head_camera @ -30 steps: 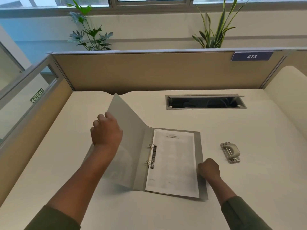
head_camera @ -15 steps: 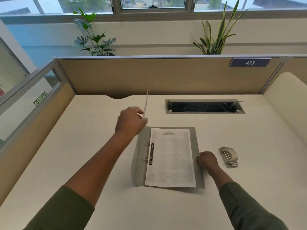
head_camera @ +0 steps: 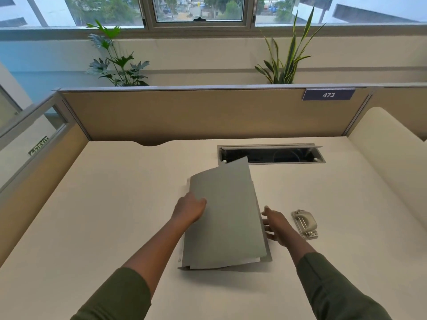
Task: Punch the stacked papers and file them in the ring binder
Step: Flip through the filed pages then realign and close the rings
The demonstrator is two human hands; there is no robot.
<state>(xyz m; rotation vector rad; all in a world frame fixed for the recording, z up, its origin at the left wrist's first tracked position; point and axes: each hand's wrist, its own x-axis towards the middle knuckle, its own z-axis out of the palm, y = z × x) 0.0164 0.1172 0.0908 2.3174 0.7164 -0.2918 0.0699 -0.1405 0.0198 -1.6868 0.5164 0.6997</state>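
The grey ring binder lies in the middle of the desk with its front cover swung over, still raised and tilted above the pages. A thin white edge of the filed papers shows at the near corner; the rings are hidden. My left hand rests on the cover's left side near the spine, pressing it down. My right hand hovers at the binder's right edge with fingers spread, holding nothing. A silver hole punch sits on the desk just right of that hand.
A beige desk is enclosed by tan partition panels at the back and left. An open cable tray slot lies behind the binder. Two plants stand beyond the partition.
My left hand swung the cover from flat open on the left, through upright, over the papers. My right hand lifted off the page edge and opened its fingers.
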